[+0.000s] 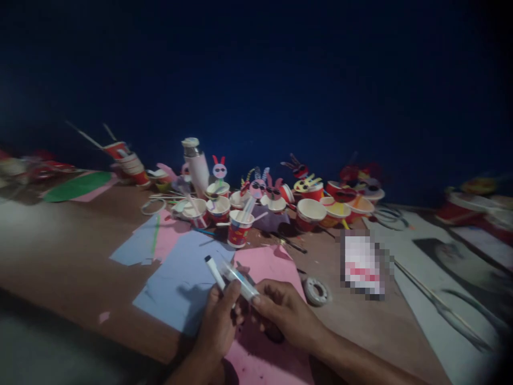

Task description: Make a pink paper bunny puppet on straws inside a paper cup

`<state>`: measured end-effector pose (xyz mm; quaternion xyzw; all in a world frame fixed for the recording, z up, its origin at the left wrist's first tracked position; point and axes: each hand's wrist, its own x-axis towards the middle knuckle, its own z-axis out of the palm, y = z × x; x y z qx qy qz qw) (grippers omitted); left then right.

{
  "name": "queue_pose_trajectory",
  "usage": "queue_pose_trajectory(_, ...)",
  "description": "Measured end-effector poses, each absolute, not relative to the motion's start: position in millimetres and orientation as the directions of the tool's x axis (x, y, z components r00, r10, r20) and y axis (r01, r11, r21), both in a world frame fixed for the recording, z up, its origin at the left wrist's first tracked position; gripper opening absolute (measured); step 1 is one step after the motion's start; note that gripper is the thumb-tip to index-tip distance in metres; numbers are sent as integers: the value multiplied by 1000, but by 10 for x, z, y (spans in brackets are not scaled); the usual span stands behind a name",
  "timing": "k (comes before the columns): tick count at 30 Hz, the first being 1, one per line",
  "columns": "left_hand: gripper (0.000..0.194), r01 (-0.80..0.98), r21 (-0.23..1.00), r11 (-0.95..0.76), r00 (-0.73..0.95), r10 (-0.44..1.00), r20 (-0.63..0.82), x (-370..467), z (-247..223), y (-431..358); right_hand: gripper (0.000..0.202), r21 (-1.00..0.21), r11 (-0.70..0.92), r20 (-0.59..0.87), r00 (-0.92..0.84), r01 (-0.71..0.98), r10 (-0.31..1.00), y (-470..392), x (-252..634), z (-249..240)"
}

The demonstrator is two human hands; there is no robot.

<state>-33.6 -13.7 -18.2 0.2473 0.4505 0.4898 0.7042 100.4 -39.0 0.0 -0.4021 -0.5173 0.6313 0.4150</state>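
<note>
Fingers of my left hand (219, 320) are wrapped round a white marker (215, 274) with a black end, which points up and to the left. Beside it, my right hand (286, 310) pinches a clear and white tube-like item (243, 282) with a bluish mark; blur hides what exactly it is. The two items nearly touch, and both hands are close together above pink paper (272, 355). Blue paper (176, 289) lies to the left of them. A roll of tape (316, 291) rests just right of my right hand.
Behind the hands stand several paper cups (311, 212), some with bunny-like paper figures (219, 170), and a white flask (196, 171). A green paper oval (78, 186) lies at the left. Thin sticks (435, 299) and a pale sheet (420, 251) are at the right.
</note>
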Motion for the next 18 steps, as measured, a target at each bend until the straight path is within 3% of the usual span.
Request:
queue_pose_trajectory(4, 28, -492, 759, 427, 124, 897, -424, -326, -140, -85, 31, -997, -62, -71, -326, 39, 943, -464, 1220, 62)
queue_pose_trajectory(6, 20, -511, 732, 450, 187, 890, -416, -347, -104, -35, 23, -937, 114, -12, -360, 329, 933, -472, 1506, 155)
queue_pose_trajectory(8, 13, -520, 696, 495, 273, 868, -414, -374, -79, 2, 22, -850, 152, -36, -344, 504, 938, -461, 1865, 245)
queue_pose_trajectory(12, 1, -513, 614, 600, 481, 793, -374, -381, -83, 27, 41, -634, 153, -29, -221, 758, 975, -444, 2440, 241)
queue_pose_trajectory(15, 7, -469, 631, 618, 555, 762, -334, -335, -119, 28, 63, -508, 153, -81, -223, 848, 971, -472, 2516, 64)
queue_pose_trajectory(18, 11, -440, 639, 630, 586, 741, -327, -298, -157, 32, 60, -471, 138, -75, -196, 871, 978, -508, 2422, -94)
